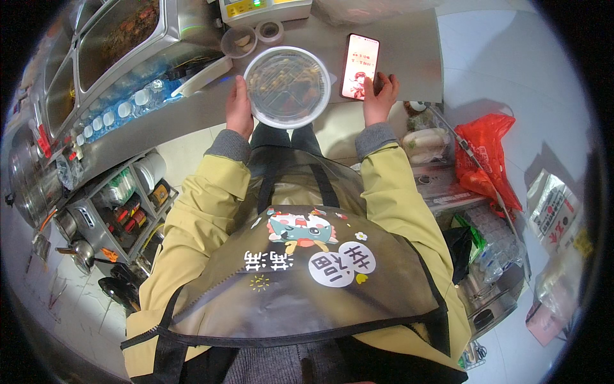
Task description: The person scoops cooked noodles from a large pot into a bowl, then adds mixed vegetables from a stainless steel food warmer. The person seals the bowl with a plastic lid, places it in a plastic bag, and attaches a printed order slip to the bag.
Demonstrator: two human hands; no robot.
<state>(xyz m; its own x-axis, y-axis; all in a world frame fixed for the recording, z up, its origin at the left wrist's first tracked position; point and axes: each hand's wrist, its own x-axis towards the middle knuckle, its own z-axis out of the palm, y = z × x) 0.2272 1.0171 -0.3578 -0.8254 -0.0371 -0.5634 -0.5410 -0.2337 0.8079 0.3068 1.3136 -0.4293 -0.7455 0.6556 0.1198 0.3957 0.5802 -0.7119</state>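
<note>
A round takeaway bowl (289, 89) with a white rim and clear lid sits at the front edge of the steel counter, partly jutting past it. Pale, brownish food shows dimly through the lid. My left hand (239, 110) grips the bowl's left side, its fingers partly hidden. On the right, my right hand (380, 101) holds the lower right corner of a smartphone (360, 64), thumb over the lit screen. Whether the phone rests fully on the counter, I cannot tell. A small clear cup (239, 42) and a tape roll (269, 32) lie behind the bowl.
A scale (265, 9) stands at the back of the counter (409, 48). Steel food trays (118, 41) and several water bottles (125, 110) are at the left. Below right are a red plastic bag (486, 157) and a low shelf; utensils (118, 288) lie lower left.
</note>
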